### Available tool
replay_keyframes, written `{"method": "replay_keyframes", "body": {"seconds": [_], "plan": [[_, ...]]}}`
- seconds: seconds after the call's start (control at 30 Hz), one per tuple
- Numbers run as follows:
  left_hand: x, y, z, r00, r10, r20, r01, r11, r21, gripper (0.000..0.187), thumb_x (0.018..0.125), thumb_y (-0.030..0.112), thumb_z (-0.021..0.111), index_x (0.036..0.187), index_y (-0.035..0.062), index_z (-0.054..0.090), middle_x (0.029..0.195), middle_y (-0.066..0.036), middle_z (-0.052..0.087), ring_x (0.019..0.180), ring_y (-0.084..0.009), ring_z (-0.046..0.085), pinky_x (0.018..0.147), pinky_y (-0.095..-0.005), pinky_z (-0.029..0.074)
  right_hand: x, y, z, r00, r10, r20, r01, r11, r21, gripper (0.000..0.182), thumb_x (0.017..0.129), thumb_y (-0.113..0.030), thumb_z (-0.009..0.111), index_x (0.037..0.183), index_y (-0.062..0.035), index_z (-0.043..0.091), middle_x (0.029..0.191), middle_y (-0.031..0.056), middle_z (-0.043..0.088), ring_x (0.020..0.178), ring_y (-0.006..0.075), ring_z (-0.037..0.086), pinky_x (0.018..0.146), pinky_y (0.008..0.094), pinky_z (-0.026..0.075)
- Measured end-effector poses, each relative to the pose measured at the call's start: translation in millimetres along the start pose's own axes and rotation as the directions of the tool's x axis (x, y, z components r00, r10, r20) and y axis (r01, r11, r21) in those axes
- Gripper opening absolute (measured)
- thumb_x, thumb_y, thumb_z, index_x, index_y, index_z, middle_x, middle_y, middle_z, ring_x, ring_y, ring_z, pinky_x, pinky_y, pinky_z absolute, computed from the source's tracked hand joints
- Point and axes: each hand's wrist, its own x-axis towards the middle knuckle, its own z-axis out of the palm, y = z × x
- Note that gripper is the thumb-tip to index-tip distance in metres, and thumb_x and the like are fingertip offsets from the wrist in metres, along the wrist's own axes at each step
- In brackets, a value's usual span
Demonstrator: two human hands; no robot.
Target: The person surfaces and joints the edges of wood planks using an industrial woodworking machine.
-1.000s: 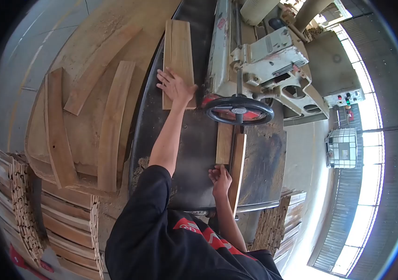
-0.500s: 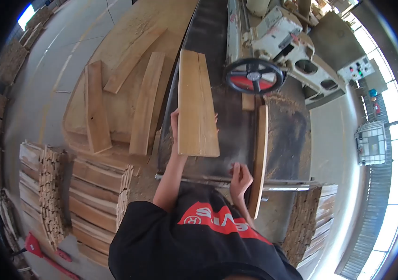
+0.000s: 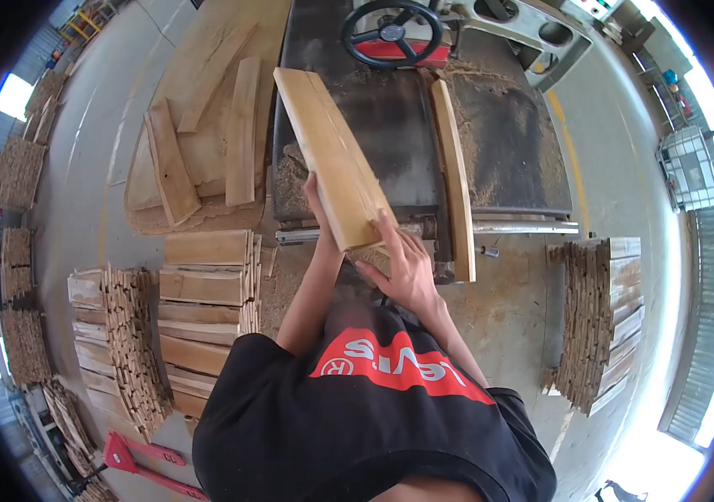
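A wooden board (image 3: pixel 329 155) with a crack along its length is held tilted over the dark machine table. My left hand (image 3: pixel 317 203) is closed around its left edge near the close end, with the fingers partly hidden beneath. My right hand (image 3: pixel 407 266) touches the board's near right corner with a fingertip; its fingers are spread and the thumb stands apart below the end. To the right, a long wooden guide strip (image 3: pixel 455 180) runs along the machine table (image 3: pixel 403 142).
A handwheel (image 3: pixel 392 33) stands at the machine's far side. Several loose boards (image 3: pixel 242 130) lie on a wooden side table (image 3: pixel 143 197) at left. Stacked planks (image 3: pixel 206 284) stand near left, another stack (image 3: pixel 599 322) at right. A red pallet jack (image 3: pixel 127 456) sits lower left.
The board has swung its far end leftward and come nearer my body. My right hand has moved left from beside the guide strip to the board, its fingers spreading. The camera view has shifted.
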Motion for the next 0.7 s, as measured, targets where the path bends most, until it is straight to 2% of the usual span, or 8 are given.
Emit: {"method": "replay_keyframes", "body": {"seconds": [0.1, 0.2, 0.37, 0.4, 0.5, 0.6, 0.67, 0.7], "plan": [[-23, -13, 18, 0.953, 0.014, -0.303, 0.125, 0.892, 0.434, 0.086, 0.093, 0.079, 0.051, 0.136, 0.0059, 0.061, 0.117, -0.014, 0.065, 0.114, -0.0266, 0.063, 0.092, -0.0462, 0.054, -38, -1, 2, 0.985, 0.172, -0.017, -0.167, 0.973, 0.158, 0.098, 0.088, -0.026, 0.086, 0.165, 0.0003, 0.031, 0.130, 0.0207, 0.072, 0.107, 0.0384, 0.075, 0.088, 0.0468, 0.060], [-46, -33, 13, 0.896, -0.012, -0.444, 0.313, 0.728, 0.610, 0.098, 0.091, 0.088, 0.049, 0.140, 0.0043, 0.064, 0.121, -0.011, 0.064, 0.113, -0.0257, 0.063, 0.091, -0.0427, 0.051, -60, -7, -10, 0.975, 0.216, 0.050, -0.220, 0.972, 0.079, 0.094, 0.089, -0.019, 0.084, 0.165, -0.0027, 0.031, 0.123, 0.0234, 0.074, 0.100, 0.0416, 0.076, 0.082, 0.0451, 0.063], [-70, -52, 6, 0.912, -0.020, -0.409, 0.273, 0.774, 0.571, 0.082, 0.100, 0.071, 0.056, 0.145, 0.0027, 0.061, 0.127, -0.008, 0.068, 0.113, -0.0175, 0.067, 0.092, -0.0328, 0.053, -100, 13, -4, 0.879, 0.478, -0.011, -0.467, 0.864, 0.187, 0.078, 0.093, -0.009, 0.078, 0.162, -0.0055, 0.041, 0.111, 0.0252, 0.075, 0.084, 0.0391, 0.078, 0.072, 0.0416, 0.063], [-72, -53, 8, 0.924, -0.018, -0.382, 0.262, 0.756, 0.599, 0.080, 0.102, 0.069, 0.056, 0.145, 0.0013, 0.061, 0.126, -0.008, 0.069, 0.112, -0.0164, 0.067, 0.092, -0.0315, 0.053, -105, 17, -5, 0.819, 0.573, 0.025, -0.568, 0.804, 0.174, 0.073, 0.094, -0.006, 0.076, 0.160, -0.0056, 0.044, 0.120, 0.0248, 0.075, 0.081, 0.0291, 0.080, 0.072, 0.0359, 0.063], [-72, -63, 16, 0.952, 0.116, -0.282, 0.125, 0.695, 0.708, 0.065, 0.107, 0.058, 0.055, 0.130, -0.0008, 0.069, 0.118, -0.005, 0.071, 0.100, -0.0112, 0.067, 0.082, -0.0295, 0.054, -123, 37, 5, 0.729, 0.684, 0.036, -0.630, 0.648, 0.428, 0.074, 0.096, -0.007, 0.075, 0.162, -0.0052, 0.041, 0.134, 0.0190, 0.072, 0.082, 0.0195, 0.079, 0.073, 0.0326, 0.064], [-68, -59, 19, 0.958, 0.111, -0.264, 0.136, 0.633, 0.762, 0.064, 0.108, 0.057, 0.054, 0.123, -0.0018, 0.073, 0.116, -0.008, 0.071, 0.101, -0.0121, 0.065, 0.085, -0.0309, 0.052, -140, 60, 28, 0.523, 0.820, 0.231, -0.592, 0.154, 0.791, 0.060, 0.099, -0.011, 0.074, 0.153, -0.0021, 0.050, 0.134, 0.0154, 0.070, 0.095, 0.0242, 0.077, 0.082, 0.0363, 0.065], [-63, -63, 27, 0.959, 0.119, -0.257, 0.103, 0.697, 0.710, 0.063, 0.108, 0.056, 0.054, 0.122, -0.0024, 0.073, 0.112, -0.011, 0.072, 0.106, -0.0156, 0.065, 0.090, -0.0331, 0.051, -150, 74, 43, 0.418, 0.819, 0.393, -0.468, -0.177, 0.866, 0.053, 0.100, -0.015, 0.075, 0.146, -0.0001, 0.055, 0.133, 0.0133, 0.069, 0.103, 0.0253, 0.076, 0.088, 0.0376, 0.065], [-54, -67, 14, 0.967, 0.154, -0.201, 0.070, 0.600, 0.797, 0.063, 0.108, 0.056, 0.053, 0.124, -0.0022, 0.073, 0.114, -0.014, 0.073, 0.110, -0.0199, 0.064, 0.095, -0.0354, 0.049, -156, 82, 49, 0.378, 0.800, 0.467, -0.401, -0.313, 0.861, 0.049, 0.100, -0.017, 0.076, 0.142, 0.0008, 0.057, 0.131, 0.0125, 0.069, 0.105, 0.0249, 0.075, 0.092, 0.0378, 0.064]]}}
